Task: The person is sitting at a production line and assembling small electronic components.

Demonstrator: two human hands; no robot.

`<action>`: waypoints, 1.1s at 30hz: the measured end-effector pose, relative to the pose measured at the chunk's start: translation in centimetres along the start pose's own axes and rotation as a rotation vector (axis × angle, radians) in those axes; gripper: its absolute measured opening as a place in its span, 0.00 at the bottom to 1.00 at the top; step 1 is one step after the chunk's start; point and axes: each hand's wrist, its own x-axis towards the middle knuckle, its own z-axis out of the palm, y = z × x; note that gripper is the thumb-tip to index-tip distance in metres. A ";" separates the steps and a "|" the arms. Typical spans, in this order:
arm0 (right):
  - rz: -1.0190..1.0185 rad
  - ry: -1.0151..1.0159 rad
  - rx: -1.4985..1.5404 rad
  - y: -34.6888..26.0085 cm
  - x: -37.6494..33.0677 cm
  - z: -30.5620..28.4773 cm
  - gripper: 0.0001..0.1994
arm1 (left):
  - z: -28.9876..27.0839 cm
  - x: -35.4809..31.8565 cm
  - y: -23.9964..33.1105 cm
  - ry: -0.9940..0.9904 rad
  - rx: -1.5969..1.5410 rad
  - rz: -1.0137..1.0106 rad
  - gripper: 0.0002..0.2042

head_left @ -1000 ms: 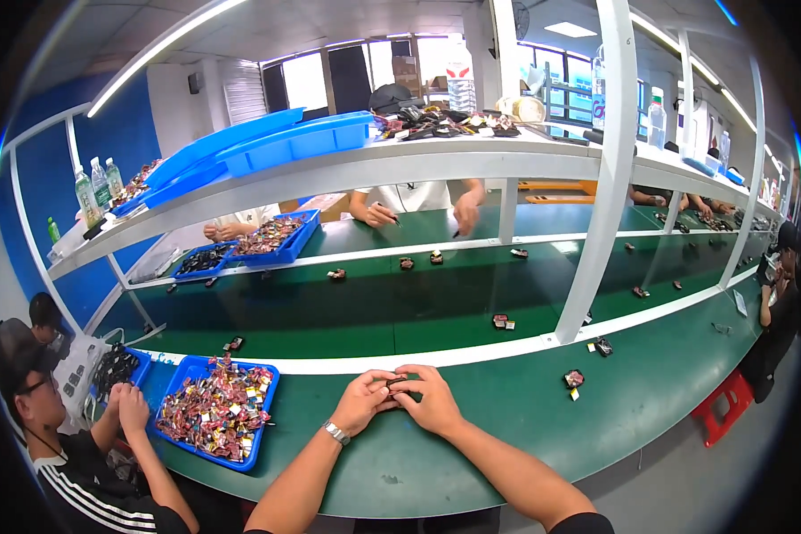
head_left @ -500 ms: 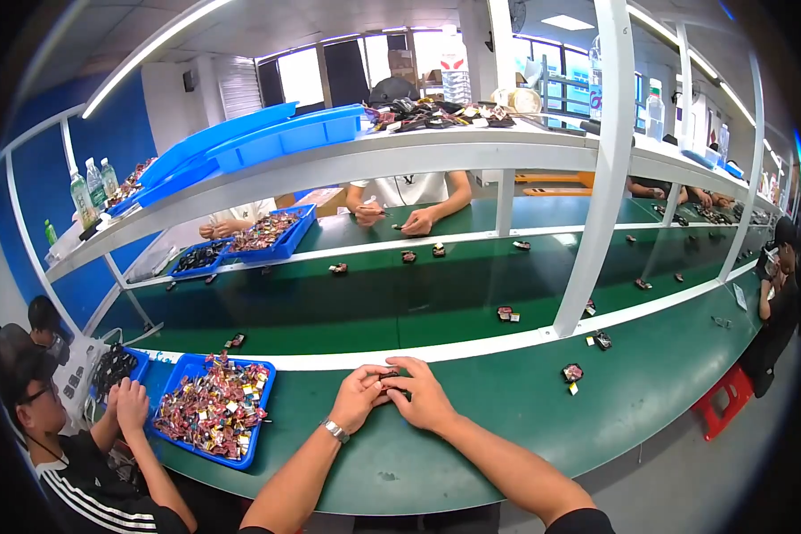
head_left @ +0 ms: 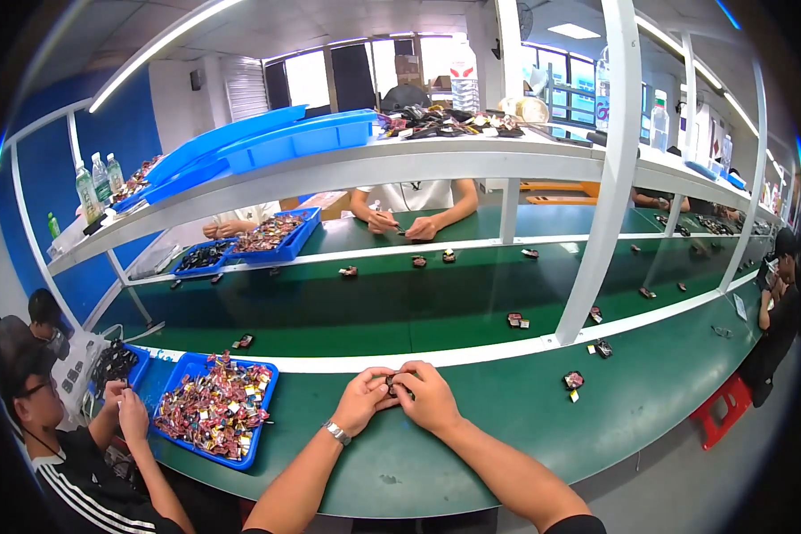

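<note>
One left hand (head_left: 362,402), bare, its wrist wearing a silver metal-band wristwatch (head_left: 336,432); one right hand (head_left: 430,398), bare; both above a long green smooth-topped workbench (head_left: 650,409), fingertips brought close together. Grip: narrow on both sides, pinching between them one small dark piece (head_left: 392,388), near the bench's far edge; details largely covered by fingers. To the left, well apart from the hands: one rectangular blue plastic tray (head_left: 256,441), holding a heap of small maroon, white and yellow pieces (head_left: 212,405). To the right, loose on the bench: one small maroon-and-black piece with a yellow-and-white tab (head_left: 573,381); farther back, one small black piece (head_left: 603,348), near the base of a white metal post (head_left: 596,196).
</note>
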 end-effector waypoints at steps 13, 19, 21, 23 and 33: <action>-0.148 -0.004 -0.215 0.4 -0.5 0.5 0.08 | 0.3 0.0 0.3 0.028 0.000 -0.022 0.12; -0.187 -0.021 -0.263 0.5 -0.5 0.3 0.08 | 0.5 -0.1 0.4 0.024 0.003 -0.022 0.12; -0.194 -0.008 -0.274 0.4 -0.6 0.3 0.10 | 0.6 -0.2 0.4 0.017 0.006 -0.011 0.12; -0.186 -0.010 -0.280 0.5 -0.7 0.6 0.10 | 0.5 -0.1 0.3 0.020 0.003 -0.013 0.12; -0.061 0.019 -0.002 0.2 -0.2 0.1 0.10 | 0.8 0.1 -0.2 0.141 0.057 0.025 0.09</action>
